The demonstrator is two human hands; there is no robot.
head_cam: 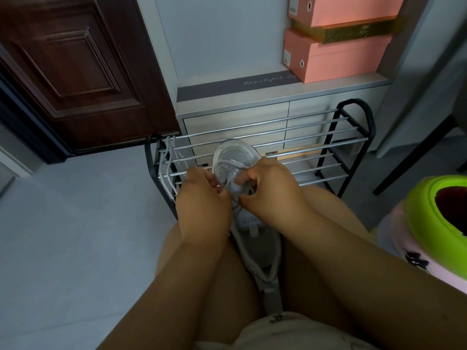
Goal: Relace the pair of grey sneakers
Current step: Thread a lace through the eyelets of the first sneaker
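Sneaker point(260, 251), grey, one of the pair: lying lengthwise between the person's bare thighs, heel toward the body and toe point(233, 154) reaching out over the front edge of the shoe rack point(328, 145), probably so the lap is steadying it while both hands are working the eyelets. Left hand point(202, 195): curling in from the left side of the upper, fingertips pinching what looks like a lace end at the lower eyelets; the lace itself is mostly hidden there. Right hand point(270, 183): curling in from the right, fingers and thumb gripping the tongue and eyelet edge, seemingly holding the opening taut for threading. The two hands are sitting close together, almost touching over the midfoot. Spare white lace point(166, 168): hanging over the left end of the rack's rails, likely kept within reach for the second shoe, which is not showing here. Rack: standing against a pale cabinet point(235, 120). Pink boxes point(336, 56): stacking on the cabinet top at the right. Dark wooden door point(75, 66): standing at far left.
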